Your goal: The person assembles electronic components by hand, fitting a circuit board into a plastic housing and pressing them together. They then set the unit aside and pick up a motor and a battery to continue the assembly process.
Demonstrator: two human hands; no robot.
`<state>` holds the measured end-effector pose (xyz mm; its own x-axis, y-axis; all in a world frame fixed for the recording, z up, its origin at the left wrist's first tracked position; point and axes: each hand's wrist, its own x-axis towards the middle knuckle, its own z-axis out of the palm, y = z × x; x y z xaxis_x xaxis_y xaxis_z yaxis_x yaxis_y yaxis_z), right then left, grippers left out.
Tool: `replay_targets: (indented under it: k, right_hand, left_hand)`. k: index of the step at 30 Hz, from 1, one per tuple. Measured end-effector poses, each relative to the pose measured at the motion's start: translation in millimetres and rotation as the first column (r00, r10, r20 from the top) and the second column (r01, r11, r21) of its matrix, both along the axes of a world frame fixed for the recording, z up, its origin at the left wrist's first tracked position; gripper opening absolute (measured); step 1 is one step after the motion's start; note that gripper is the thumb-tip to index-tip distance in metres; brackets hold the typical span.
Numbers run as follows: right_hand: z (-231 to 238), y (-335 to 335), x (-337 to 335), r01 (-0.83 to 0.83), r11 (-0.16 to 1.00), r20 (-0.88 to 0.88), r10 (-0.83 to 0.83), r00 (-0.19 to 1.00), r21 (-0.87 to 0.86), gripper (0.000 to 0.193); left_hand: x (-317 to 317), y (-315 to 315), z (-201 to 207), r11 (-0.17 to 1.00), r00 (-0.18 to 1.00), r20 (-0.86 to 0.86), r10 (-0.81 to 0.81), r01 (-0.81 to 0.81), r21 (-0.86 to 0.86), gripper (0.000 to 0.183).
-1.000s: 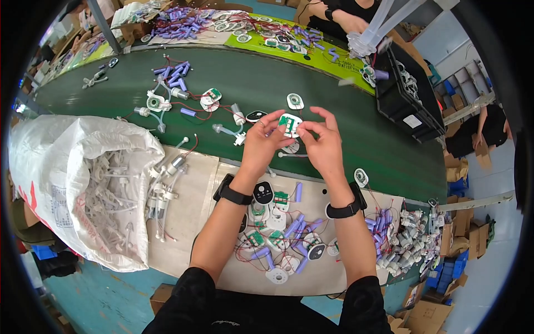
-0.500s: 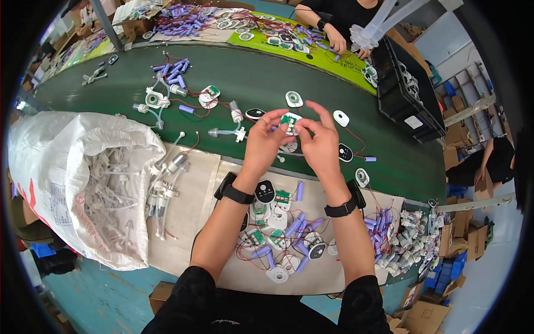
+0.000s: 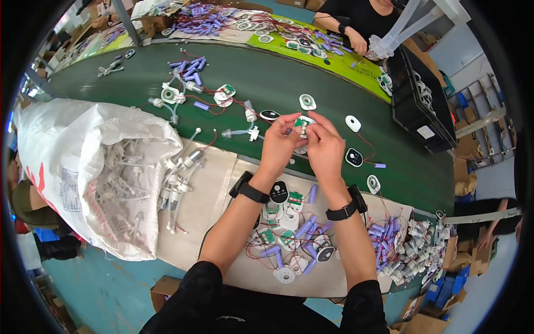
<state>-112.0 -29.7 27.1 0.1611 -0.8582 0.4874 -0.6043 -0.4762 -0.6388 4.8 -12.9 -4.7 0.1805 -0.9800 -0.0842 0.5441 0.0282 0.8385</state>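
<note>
Over the green belt, my left hand point(image 3: 280, 146) and my right hand point(image 3: 326, 147) are closed on a small green circuit board in a white oval shell point(image 3: 303, 124). My left thumb and fingers pinch its left side; the right fingertips press along its right edge. Just beyond lies a white oval shell point(image 3: 307, 102). To the right are another white oval cover point(image 3: 353, 123) and a black-faced oval cover point(image 3: 354, 157) with a red wire. Between my forearms, a pile of boards, shells and purple cylindrical cells point(image 3: 306, 227) rests on the cardboard.
A big white sack point(image 3: 61, 161) of clear plastic parts stands at left. Tube-and-motor assemblies point(image 3: 177, 189) lie beside it. Far right is a black crate point(image 3: 423, 111). Across the belt point(image 3: 233, 67), a co-worker's hand point(image 3: 357, 41) is near more cells. Motors point(image 3: 417, 250) are heaped at right.
The whole view has shifted, moving the scene slightly rightward in the picture. My right fingers, spread upward before, have curled in toward the circuit board. Both hands still hold it.
</note>
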Motion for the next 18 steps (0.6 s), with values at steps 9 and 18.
replay_targets:
  k: [9,18]
  right_hand:
    - [11,-11,-24,-0.123,0.980,-0.034,0.129,0.991,0.159,0.011]
    - [2,-9,-17,-0.178,0.971,-0.140,0.201,0.970,0.160,0.010]
  left_hand:
    - [3,2,-5,0.997,0.987,0.138,-0.082,0.083,-0.004,0.036]
    - [133,-39,22,0.934,0.114,0.948,0.298,-0.241,-0.265,0.029]
